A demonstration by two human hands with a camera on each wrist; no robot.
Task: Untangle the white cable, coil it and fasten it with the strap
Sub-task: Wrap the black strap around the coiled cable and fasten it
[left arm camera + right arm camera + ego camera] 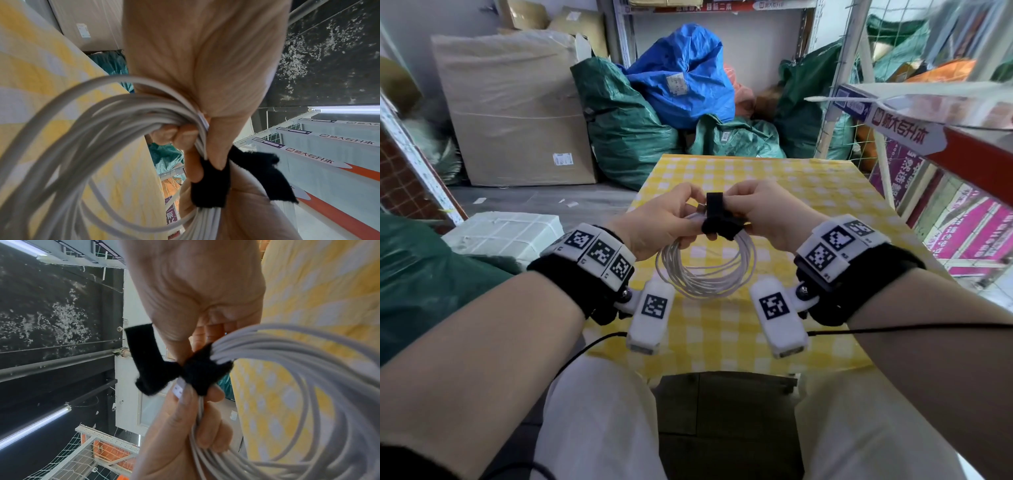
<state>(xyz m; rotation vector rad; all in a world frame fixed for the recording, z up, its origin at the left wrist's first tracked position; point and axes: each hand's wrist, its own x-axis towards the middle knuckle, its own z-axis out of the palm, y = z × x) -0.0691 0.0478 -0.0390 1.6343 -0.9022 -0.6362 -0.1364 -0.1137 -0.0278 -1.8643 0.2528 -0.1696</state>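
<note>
The white cable [705,277] is wound into a round coil that hangs above the yellow checked table [825,192]. A black strap [717,219] is wrapped around the top of the coil, and its free end sticks up. My left hand [688,210] grips the bundled strands [127,113] just left of the strap [209,186], with its thumb on the strap's edge. My right hand [738,205] pinches the strap [197,371] from the right, where the cable [298,369] enters it. A white plug end shows beside the strap.
Green and blue sacks [681,78] and a large cardboard box [517,113] stand on the floor beyond the table. A red and white shelf rack [945,123] with netting lines the right side. A white wrapped parcel [503,233] lies to the left.
</note>
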